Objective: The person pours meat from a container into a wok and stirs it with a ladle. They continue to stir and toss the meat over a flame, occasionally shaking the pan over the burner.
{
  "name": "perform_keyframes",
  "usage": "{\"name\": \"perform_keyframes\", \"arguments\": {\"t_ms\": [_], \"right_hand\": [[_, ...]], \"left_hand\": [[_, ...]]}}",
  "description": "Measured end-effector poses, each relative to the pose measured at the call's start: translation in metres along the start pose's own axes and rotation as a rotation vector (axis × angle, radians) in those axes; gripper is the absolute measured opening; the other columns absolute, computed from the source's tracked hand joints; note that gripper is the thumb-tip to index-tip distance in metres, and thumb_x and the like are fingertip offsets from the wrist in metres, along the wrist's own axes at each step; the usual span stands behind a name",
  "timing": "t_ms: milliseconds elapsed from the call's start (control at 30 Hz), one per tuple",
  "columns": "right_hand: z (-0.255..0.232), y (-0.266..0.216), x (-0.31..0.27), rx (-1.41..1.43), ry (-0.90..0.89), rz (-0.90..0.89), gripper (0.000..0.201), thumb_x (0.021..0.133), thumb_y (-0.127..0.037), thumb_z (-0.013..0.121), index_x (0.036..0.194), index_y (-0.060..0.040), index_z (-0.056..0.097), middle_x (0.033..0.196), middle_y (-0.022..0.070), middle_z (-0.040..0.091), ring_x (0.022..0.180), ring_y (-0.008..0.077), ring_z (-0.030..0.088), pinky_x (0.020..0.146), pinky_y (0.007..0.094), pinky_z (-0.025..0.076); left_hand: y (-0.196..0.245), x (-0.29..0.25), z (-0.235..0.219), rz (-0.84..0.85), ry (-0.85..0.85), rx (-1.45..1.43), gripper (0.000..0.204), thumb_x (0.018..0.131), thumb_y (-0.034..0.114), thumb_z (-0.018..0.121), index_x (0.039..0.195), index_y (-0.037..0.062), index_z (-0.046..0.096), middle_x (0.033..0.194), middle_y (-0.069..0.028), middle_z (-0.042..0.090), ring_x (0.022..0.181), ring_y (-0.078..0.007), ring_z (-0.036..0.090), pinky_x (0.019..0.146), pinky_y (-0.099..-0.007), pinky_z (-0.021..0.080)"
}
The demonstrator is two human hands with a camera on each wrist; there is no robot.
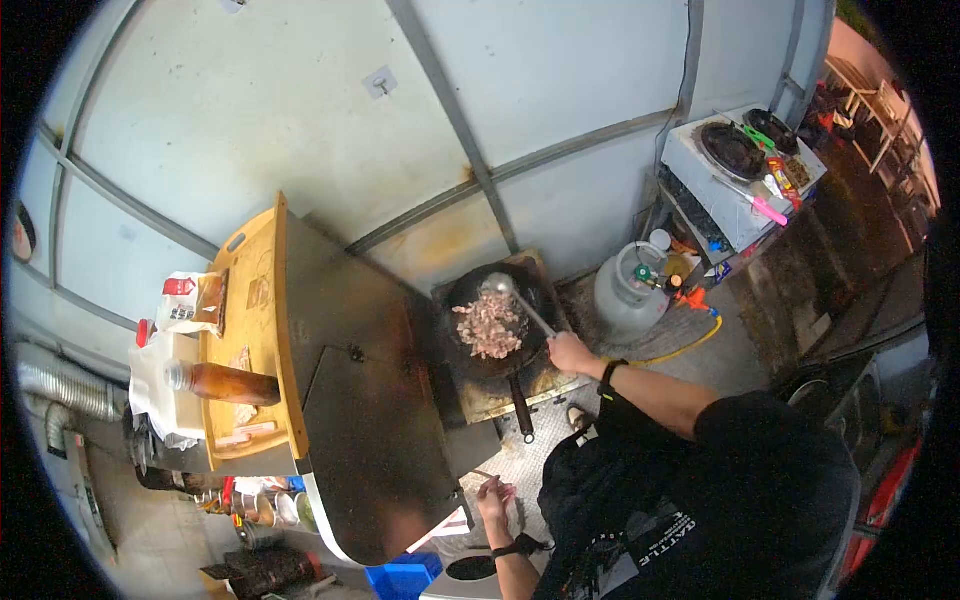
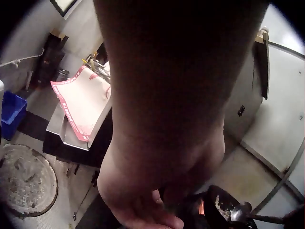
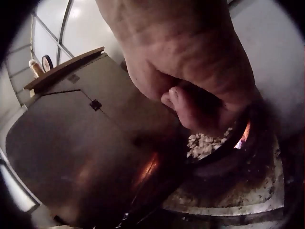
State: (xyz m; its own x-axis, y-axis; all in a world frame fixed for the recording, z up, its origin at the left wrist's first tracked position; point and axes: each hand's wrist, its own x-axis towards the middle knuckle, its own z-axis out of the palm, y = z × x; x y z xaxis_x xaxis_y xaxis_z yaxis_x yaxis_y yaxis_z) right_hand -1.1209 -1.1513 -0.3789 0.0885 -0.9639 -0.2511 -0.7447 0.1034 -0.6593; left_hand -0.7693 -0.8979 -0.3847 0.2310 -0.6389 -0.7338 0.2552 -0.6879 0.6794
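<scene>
My right hand (image 1: 572, 354) grips the handle of a metal ladle (image 1: 535, 318). The ladle's bowl sits at the far side of a heap of pale meat pieces (image 1: 488, 328) in a black wok (image 1: 541, 290). The wok stands on a burner, its dark handle (image 1: 521, 408) pointing toward me; flame (image 3: 244, 136) shows beside it in the right wrist view. The fingers of my left hand (image 1: 495, 498) hang loosely curled, low beside the dark metal cabinet and apart from the wok. In the left wrist view the forearm and back of the hand cover much of the scene.
Left of the wok stands a dark metal cabinet (image 1: 375, 460), a wooden tray (image 1: 262, 325) with a brown bottle (image 1: 235, 384) at its far side. A gas cylinder (image 1: 630, 292) with a yellow hose is on the right, near a two-burner stove (image 1: 735, 190). A blue bin (image 1: 403, 578) sits low.
</scene>
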Motion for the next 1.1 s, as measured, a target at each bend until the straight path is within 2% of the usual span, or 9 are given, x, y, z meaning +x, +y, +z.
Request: {"name": "perform_keyframes", "arguments": {"t_ms": [67, 100, 200, 367, 633, 867, 967, 1000, 1100], "right_hand": [[0.028, 0.027, 0.031, -0.162, 0.018, -0.184, 0.05, 0.102, -0.029, 0.041, 0.071, 0.0066, 0.058, 0.057, 0.0175, 0.053, 0.052, 0.032, 0.057, 0.047, 0.0473, 0.048], [-0.018, -0.016, 0.005, -0.179, -0.075, -0.158, 0.048, 0.101, -0.029, 0.041, 0.078, 0.0098, 0.059, 0.067, 0.0213, 0.059, 0.058, 0.0349, 0.061, 0.048, 0.0478, 0.05], [-0.073, -0.066, -0.01, 0.087, -0.401, 0.251, 0.044, 0.1, -0.027, 0.044, 0.084, 0.0103, 0.06, 0.08, 0.026, 0.063, 0.064, 0.0381, 0.063, 0.056, 0.0503, 0.053], [-0.043, -0.058, 0.014, 0.009, -0.105, 0.076, 0.038, 0.095, -0.024, 0.052, 0.084, 0.0103, 0.064, 0.077, 0.024, 0.067, 0.065, 0.0366, 0.066, 0.052, 0.0435, 0.055], [-0.06, -0.038, -0.034, -0.414, -0.094, -0.418, 0.014, 0.075, -0.008, 0.063, 0.078, 0.0052, 0.066, 0.072, 0.02, 0.066, 0.064, 0.0352, 0.068, 0.054, 0.0455, 0.056], [-0.082, -0.043, -0.098, -0.45, -0.145, -0.41, 0.016, 0.077, -0.009, 0.061, 0.073, 0.0046, 0.067, 0.077, 0.0217, 0.067, 0.074, 0.0367, 0.07, 0.061, 0.0464, 0.057], [-0.055, -0.029, -0.073, -0.315, -0.176, -0.234, 0.018, 0.08, -0.01, 0.06, 0.079, 0.0064, 0.067, 0.083, 0.0253, 0.068, 0.075, 0.0415, 0.068, 0.066, 0.0486, 0.056], [-0.057, -0.035, -0.065, -0.256, -0.147, -0.2, 0.019, 0.081, -0.01, 0.059, 0.08, 0.0069, 0.067, 0.083, 0.0258, 0.068, 0.075, 0.0427, 0.068, 0.067, 0.0488, 0.056], [-0.103, -0.055, -0.075, -0.174, -0.248, -0.065, 0.028, 0.088, -0.017, 0.056, 0.082, 0.0075, 0.067, 0.08, 0.027, 0.067, 0.074, 0.0417, 0.067, 0.066, 0.0492, 0.053]], "left_hand": [[0.004, 0.0, 0.003, 0.001, 0.0, -0.014, 0.025, 0.099, 0.02, 0.051, 0.113, 0.0001, 0.057, 0.08, -0.014, 0.067, 0.069, -0.0236, 0.068, 0.057, -0.032, 0.056], [0.003, 0.003, 0.003, 0.003, -0.014, -0.008, 0.026, 0.099, 0.021, 0.051, 0.114, 0.0007, 0.058, 0.08, -0.0149, 0.067, 0.069, -0.0238, 0.069, 0.057, -0.0322, 0.056], [0.006, -0.001, 0.009, 0.012, 0.002, 0.061, 0.025, 0.1, 0.021, 0.051, 0.114, 0.0016, 0.058, 0.08, -0.015, 0.067, 0.069, -0.0241, 0.069, 0.057, -0.0321, 0.056], [-0.007, 0.002, 0.007, 0.049, -0.048, 0.017, 0.027, 0.098, 0.024, 0.055, 0.114, 0.002, 0.058, 0.08, -0.0141, 0.067, 0.069, -0.0252, 0.068, 0.059, -0.0336, 0.057], [0.005, 0.021, 0.015, 0.121, -0.165, 0.089, 0.038, 0.098, 0.029, 0.056, 0.12, -0.0013, 0.054, 0.088, -0.0179, 0.068, 0.074, -0.0268, 0.069, 0.059, -0.033, 0.057], [0.084, 0.056, 0.131, -0.305, -0.455, 0.121, 0.049, 0.097, 0.041, 0.052, 0.126, 0.0008, 0.053, 0.105, -0.0205, 0.067, 0.087, -0.0275, 0.069, 0.076, -0.0358, 0.06], [0.076, 0.08, 0.172, -0.315, -0.469, 0.094, 0.04, 0.095, 0.041, 0.058, 0.109, 0.0033, 0.06, 0.09, -0.0119, 0.068, 0.067, -0.0207, 0.066, 0.055, -0.029, 0.057], [0.071, 0.088, 0.176, -0.3, -0.444, 0.158, 0.032, 0.094, 0.036, 0.062, 0.101, 0.0057, 0.061, 0.078, -0.006, 0.063, 0.052, -0.016, 0.058, 0.04, -0.025, 0.044], [0.062, 0.095, 0.181, -0.259, -0.405, 0.137, 0.032, 0.09, 0.037, 0.068, 0.094, 0.0067, 0.058, 0.061, -0.0001, 0.05, 0.043, -0.0118, 0.047, 0.036, -0.0249, 0.033]]}}
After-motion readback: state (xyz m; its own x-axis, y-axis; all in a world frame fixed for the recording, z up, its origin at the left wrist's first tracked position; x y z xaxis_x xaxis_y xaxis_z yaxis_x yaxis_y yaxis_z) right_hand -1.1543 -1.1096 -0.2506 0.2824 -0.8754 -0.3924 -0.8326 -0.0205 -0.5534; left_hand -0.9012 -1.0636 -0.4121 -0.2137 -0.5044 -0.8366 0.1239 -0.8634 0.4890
